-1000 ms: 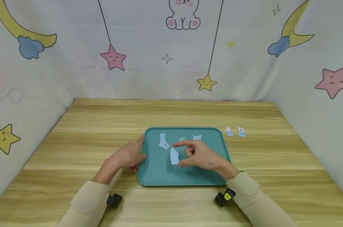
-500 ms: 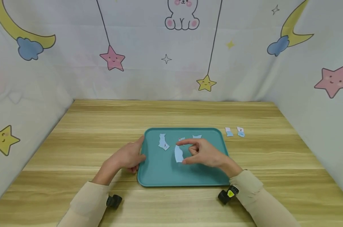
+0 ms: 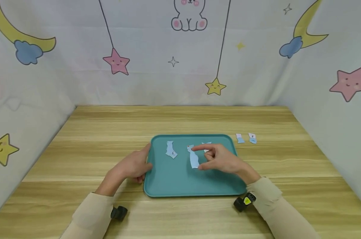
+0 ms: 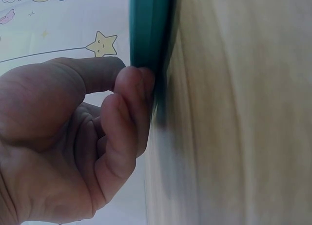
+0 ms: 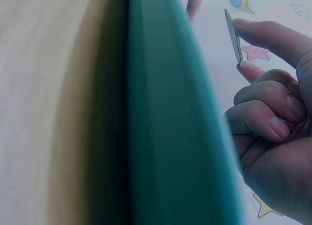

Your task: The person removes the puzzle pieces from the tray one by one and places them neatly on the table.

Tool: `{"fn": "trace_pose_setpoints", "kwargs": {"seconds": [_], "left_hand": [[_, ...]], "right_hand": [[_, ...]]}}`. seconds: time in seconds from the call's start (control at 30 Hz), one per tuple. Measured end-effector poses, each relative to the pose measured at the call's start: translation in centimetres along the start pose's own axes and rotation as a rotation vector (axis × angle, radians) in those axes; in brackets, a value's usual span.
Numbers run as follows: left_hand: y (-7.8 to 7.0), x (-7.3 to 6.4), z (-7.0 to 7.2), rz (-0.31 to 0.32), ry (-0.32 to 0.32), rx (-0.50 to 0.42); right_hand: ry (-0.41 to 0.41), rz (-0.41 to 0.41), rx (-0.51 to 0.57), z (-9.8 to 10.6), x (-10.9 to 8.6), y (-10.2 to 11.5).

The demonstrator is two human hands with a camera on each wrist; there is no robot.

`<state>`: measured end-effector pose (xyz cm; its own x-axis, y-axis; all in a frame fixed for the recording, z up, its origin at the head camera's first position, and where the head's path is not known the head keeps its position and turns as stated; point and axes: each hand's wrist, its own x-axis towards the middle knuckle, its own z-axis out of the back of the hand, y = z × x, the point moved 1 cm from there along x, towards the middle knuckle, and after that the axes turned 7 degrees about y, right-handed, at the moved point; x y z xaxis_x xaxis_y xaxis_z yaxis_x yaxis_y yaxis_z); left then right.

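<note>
A light-blue cardboard piece (image 3: 194,161) is being pinched end to end by the right hand (image 3: 222,160), thumb and index finger being spread wide, the other fingers being curled in. It is being held over the teal tray (image 3: 168,181), near a small piece (image 3: 189,148); contact is not being shown clearly. The tray's left rim is being gripped by the left hand (image 3: 134,164), thumb over the edge. Done well, the pinch is being kept light so no bending is being caused, the tray is being steadied, and neighbours are not being brushed. Count: one tray; six pieces are being seen: one pinched; three on the tray, the small one, an angular left piece (image 3: 170,151) and a partly hidden piece (image 3: 207,143); two on the tabletop (image 3: 114,126), a near-side piece (image 3: 239,138) and an outer piece (image 3: 252,138).
</note>
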<state>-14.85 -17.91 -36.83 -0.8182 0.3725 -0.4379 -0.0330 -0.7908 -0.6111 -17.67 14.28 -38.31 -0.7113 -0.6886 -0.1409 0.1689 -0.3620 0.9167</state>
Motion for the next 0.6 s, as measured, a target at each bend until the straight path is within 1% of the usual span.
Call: {"fn": "trace_pose_setpoints", "kwargs": {"seconds": [0.33, 0.6], "left_hand": [[0.2, 0.1, -0.1, -0.012, -0.005, -0.001], [0.2, 0.1, -0.2, -0.010, -0.004, -0.016]], "right_hand": [[0.013, 0.023, 0.021, 1.7, -1.1, -0.7], [0.001, 0.000, -0.009, 2.6, -1.7, -0.9]]}}
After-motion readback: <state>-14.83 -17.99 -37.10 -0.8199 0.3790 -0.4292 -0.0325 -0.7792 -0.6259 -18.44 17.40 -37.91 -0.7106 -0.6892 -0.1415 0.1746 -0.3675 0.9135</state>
